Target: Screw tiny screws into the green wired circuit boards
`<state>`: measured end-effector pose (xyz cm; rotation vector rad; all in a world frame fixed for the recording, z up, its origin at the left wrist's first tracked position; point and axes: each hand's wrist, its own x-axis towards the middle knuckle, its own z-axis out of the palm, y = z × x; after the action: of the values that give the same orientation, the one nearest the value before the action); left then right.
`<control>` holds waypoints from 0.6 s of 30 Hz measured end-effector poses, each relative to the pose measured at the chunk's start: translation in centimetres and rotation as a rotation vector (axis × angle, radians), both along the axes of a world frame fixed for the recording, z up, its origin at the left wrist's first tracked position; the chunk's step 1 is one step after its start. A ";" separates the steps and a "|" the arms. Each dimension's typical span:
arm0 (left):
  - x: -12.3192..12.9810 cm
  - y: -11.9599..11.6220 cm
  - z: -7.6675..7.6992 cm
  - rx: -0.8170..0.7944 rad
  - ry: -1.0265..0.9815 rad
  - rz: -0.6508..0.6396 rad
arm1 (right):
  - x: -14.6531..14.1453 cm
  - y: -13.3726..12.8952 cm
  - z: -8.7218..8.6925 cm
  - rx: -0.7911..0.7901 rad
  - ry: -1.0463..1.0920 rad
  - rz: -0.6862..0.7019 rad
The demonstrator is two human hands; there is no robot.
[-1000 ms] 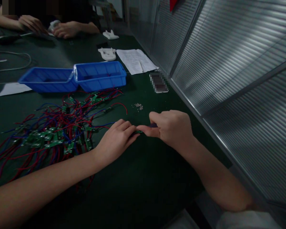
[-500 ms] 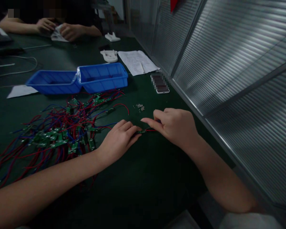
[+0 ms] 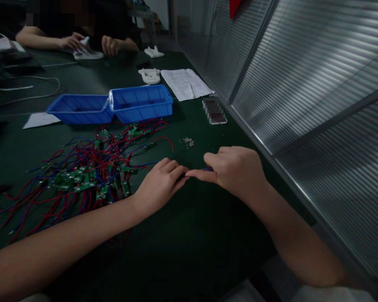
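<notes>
My left hand (image 3: 159, 184) is closed in a pinch on a small green circuit board, now mostly covered by the fingers. My right hand (image 3: 236, 167) has its fingers curled, with the thumb stretched left until its tip meets the left fingertips at the board. A bit of dark blue wire (image 3: 208, 169) shows between the right thumb and curled fingers. Left of the hands lies a tangled pile of green circuit boards (image 3: 82, 178) with red and blue wires. Beyond the fingertips is a small heap of tiny metal screws (image 3: 188, 141).
Two blue bins (image 3: 141, 102) stand behind the pile. Printed paper (image 3: 185, 84) with a pen, a phone (image 3: 214, 111) and a white plastic part (image 3: 150, 76) lie farther back. A glass partition with blinds (image 3: 302, 84) borders the right. Across the table, a co-worker's hand (image 3: 72, 42) touches a white part.
My right thumb has moved left and down onto the board, covering the red wire seen earlier. The co-worker's hands have come apart, and the white part is lower. The view has shifted slightly.
</notes>
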<state>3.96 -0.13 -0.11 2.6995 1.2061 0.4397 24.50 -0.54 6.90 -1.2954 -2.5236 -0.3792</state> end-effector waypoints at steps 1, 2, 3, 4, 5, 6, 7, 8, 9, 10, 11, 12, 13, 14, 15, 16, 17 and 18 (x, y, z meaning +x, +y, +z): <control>0.0 0.0 0.0 0.001 0.003 0.001 | -0.2 -0.1 0.0 -0.004 0.024 -0.019; 0.0 0.0 0.0 0.000 0.002 0.004 | -0.3 -0.1 0.0 -0.033 0.066 -0.019; 0.0 0.0 0.1 -0.005 0.002 0.005 | -0.4 0.0 0.0 -0.082 0.118 0.000; 0.0 0.0 0.1 -0.012 0.002 0.005 | -0.5 0.1 0.0 -0.140 0.167 0.033; 0.0 0.0 0.1 -0.020 0.001 0.005 | -0.5 0.2 0.0 -0.192 0.203 0.065; 0.0 0.0 0.0 -0.026 0.000 0.005 | -0.5 0.3 -0.1 -0.230 0.222 0.089; 0.0 0.0 0.0 -0.028 -0.004 0.004 | -0.4 0.5 -0.2 -0.252 0.224 0.106; 0.0 0.1 0.0 -0.028 -0.007 0.002 | -0.3 0.6 -0.3 -0.264 0.215 0.119; -0.1 0.1 -0.1 -0.027 -0.010 -0.003 | -0.2 0.7 -0.4 -0.268 0.205 0.132; -0.1 0.1 -0.1 -0.025 -0.011 -0.009 | 0.0 0.8 -0.5 -0.265 0.200 0.142; -0.1 0.2 -0.1 -0.022 -0.010 -0.013 | 0.1 0.8 -0.7 -0.248 0.201 0.141; -0.1 0.2 -0.2 -0.018 -0.007 -0.013 | 0.1 0.8 -0.9 -0.215 0.196 0.123; -0.1 0.2 -0.2 -0.014 -0.005 -0.011 | 0.1 0.7 -1.0 -0.167 0.184 0.082; -0.1 0.2 -0.2 -0.012 -0.004 -0.009 | 0.1 0.6 -1.1 -0.116 0.167 0.025; -0.1 0.3 -0.2 -0.012 -0.003 -0.008 | 0.0 0.5 -1.1 -0.077 0.152 -0.031; 0.0 0.3 -0.1 -0.014 -0.003 -0.007 | -0.2 0.4 -1.1 -0.064 0.149 -0.068; 0.0 0.3 -0.1 -0.019 -0.003 -0.010 | -0.3 0.4 -1.0 -0.079 0.166 -0.075; 0.0 0.3 0.0 -0.025 -0.004 -0.015 | -0.5 0.3 -0.9 -0.121 0.203 -0.049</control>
<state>3.95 0.13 -0.11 2.6839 1.1817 0.4252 24.03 -0.25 6.03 -1.3674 -2.3798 -0.0993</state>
